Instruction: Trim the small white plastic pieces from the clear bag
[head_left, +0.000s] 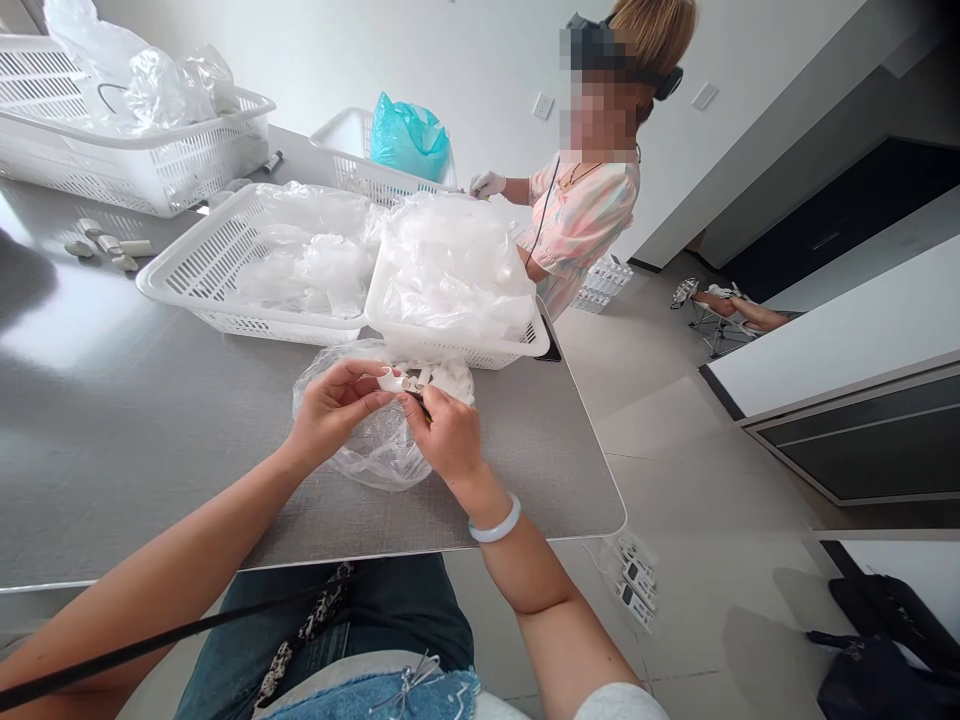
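My left hand point(335, 406) pinches a small white plastic piece point(390, 380) between thumb and fingers. Close beside it, my right hand point(451, 437) is closed around a small dark-handled tool point(424, 406); a bit of yellow shows by the fingers, which hide most of it, so its kind is unclear. The tips of both hands almost meet at the white piece. Below them, on the grey table point(187, 430), lies a clear plastic bag point(386, 455). More small white pieces point(450, 378) show at its far side, just behind my right fingers.
White baskets point(176, 275) of clear bags stand beyond my hands, one basket point(457, 350) overlapping its neighbour. Another basket point(345, 170) holds a turquoise bag point(409, 140). White tubular pieces point(112, 245) lie at left. A gloved co-worker point(585, 220) stands past the table's right edge.
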